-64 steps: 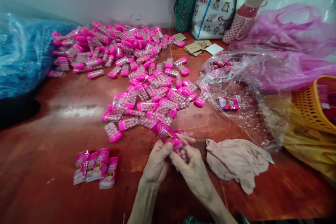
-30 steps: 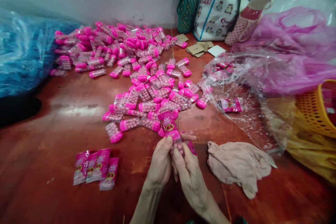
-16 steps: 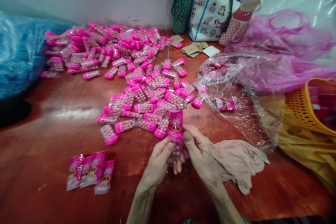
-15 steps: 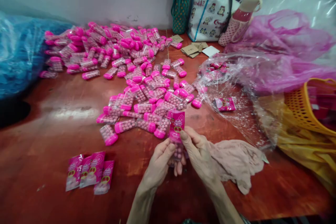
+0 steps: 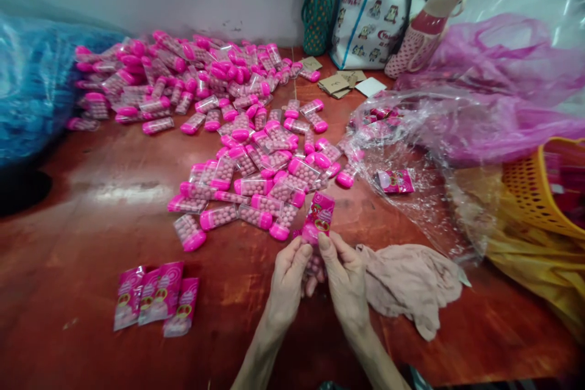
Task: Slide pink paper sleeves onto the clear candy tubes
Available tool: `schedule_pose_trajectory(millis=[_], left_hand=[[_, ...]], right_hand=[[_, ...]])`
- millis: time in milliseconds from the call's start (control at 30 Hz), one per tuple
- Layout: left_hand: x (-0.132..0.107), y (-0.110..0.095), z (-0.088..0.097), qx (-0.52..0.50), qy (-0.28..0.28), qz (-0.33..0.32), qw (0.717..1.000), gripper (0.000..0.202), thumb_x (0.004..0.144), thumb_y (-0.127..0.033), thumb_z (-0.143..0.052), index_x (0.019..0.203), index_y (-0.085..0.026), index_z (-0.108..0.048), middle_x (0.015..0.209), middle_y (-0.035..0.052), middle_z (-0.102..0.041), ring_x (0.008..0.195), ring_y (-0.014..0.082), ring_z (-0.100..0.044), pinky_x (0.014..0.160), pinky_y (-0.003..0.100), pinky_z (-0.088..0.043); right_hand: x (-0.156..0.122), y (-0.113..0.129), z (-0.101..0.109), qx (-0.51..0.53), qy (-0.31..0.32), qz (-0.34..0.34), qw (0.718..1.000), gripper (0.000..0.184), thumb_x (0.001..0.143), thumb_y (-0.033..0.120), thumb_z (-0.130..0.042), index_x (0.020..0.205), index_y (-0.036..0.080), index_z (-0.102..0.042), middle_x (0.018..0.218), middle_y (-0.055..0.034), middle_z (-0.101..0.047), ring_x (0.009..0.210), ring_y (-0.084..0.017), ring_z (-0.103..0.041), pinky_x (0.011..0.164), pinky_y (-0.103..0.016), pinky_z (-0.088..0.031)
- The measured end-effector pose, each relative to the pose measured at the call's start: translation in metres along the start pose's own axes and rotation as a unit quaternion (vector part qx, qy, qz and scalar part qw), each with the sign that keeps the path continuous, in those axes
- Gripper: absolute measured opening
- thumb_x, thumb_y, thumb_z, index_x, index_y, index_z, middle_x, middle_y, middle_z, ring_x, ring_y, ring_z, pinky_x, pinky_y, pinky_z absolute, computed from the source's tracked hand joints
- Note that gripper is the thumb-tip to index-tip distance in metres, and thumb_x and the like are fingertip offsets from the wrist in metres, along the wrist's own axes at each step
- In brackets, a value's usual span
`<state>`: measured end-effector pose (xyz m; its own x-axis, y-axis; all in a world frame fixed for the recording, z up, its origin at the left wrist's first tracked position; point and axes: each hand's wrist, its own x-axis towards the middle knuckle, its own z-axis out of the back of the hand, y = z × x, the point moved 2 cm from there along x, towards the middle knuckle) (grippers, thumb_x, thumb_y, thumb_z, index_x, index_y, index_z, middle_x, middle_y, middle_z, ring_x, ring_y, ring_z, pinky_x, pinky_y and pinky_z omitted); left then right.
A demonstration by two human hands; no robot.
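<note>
Both hands meet at the near middle of the red table. My left hand and my right hand are closed together round a clear candy tube with a pink cap. A pink printed sleeve sticks up from its top, tilted right. Several sleeved tubes lie in a row at the near left. A large heap of bare pink-capped tubes spreads across the table ahead of my hands.
A beige cloth lies right of my hands. Clear plastic wrap holds pink sleeves. Pink plastic and an orange basket fill the right. A blue plastic bag sits left. Bags stand by the wall.
The sleeve on the tube has tipped from upright toward the right, and my hands have shifted slightly right and nearer together round it.
</note>
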<state>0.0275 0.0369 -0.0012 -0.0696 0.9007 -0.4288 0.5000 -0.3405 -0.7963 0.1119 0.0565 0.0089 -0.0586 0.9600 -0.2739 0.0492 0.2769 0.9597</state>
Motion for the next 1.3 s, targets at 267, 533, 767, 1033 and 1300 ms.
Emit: schedule_pose_trajectory(millis=[267, 533, 767, 1033, 1300], left_hand=[[-0.003, -0.007, 0.0, 0.114, 0.086, 0.044, 0.989, 0.019, 0.082, -0.034, -0.049, 0.076, -0.016, -0.049, 0.05, -0.0053, -0.046, 0.037, 0.0041, -0.03, 0.035, 0.017, -0.02], [-0.005, -0.001, -0.001, 0.301, 0.009, -0.049, 0.952, 0.016, 0.077, -0.024, -0.054, 0.091, -0.016, -0.056, 0.062, -0.0036, -0.05, 0.055, 0.01, -0.043, 0.051, 0.02, -0.035], [-0.004, 0.001, -0.005, 0.166, 0.004, -0.011, 0.986, 0.018, 0.079, -0.029, -0.054, 0.092, -0.017, -0.056, 0.059, -0.0044, -0.047, 0.047, 0.006, -0.037, 0.044, 0.017, -0.031], [-0.005, -0.002, 0.0, 0.009, 0.092, 0.076, 0.993, 0.016, 0.077, -0.028, -0.057, 0.087, -0.015, -0.054, 0.048, -0.0055, -0.047, 0.035, 0.0027, -0.03, 0.033, 0.014, -0.019], [-0.005, -0.009, -0.005, -0.071, 0.121, 0.06, 0.988, 0.016, 0.082, -0.031, -0.051, 0.09, -0.017, -0.052, 0.062, -0.002, -0.052, 0.04, 0.007, -0.046, 0.037, 0.017, -0.036]], right_hand=[[0.014, 0.009, 0.008, 0.078, 0.013, -0.099, 0.992, 0.026, 0.068, 0.039, -0.067, 0.075, 0.013, -0.066, 0.056, 0.0007, -0.061, 0.044, -0.01, -0.053, 0.043, -0.02, -0.045], [0.012, 0.006, 0.002, -0.071, -0.092, -0.061, 0.991, 0.029, 0.065, 0.04, -0.067, 0.06, 0.012, -0.059, 0.05, 0.001, -0.057, 0.045, -0.012, -0.051, 0.044, -0.022, -0.043], [0.009, 0.009, 0.003, -0.033, -0.083, -0.068, 0.994, 0.027, 0.063, 0.038, -0.071, 0.067, 0.013, -0.062, 0.055, 0.0001, -0.062, 0.047, -0.012, -0.054, 0.046, -0.022, -0.046], [-0.005, 0.007, -0.007, 0.131, 0.024, -0.158, 0.978, 0.029, 0.072, 0.04, -0.065, 0.064, 0.013, -0.058, 0.044, 0.0039, -0.053, 0.027, -0.006, -0.045, 0.025, -0.015, -0.035], [0.002, 0.019, 0.009, 0.03, 0.069, -0.109, 0.991, 0.034, 0.075, 0.043, -0.059, 0.096, 0.017, -0.058, 0.05, 0.006, -0.054, 0.028, -0.01, -0.047, 0.027, -0.021, -0.042]])
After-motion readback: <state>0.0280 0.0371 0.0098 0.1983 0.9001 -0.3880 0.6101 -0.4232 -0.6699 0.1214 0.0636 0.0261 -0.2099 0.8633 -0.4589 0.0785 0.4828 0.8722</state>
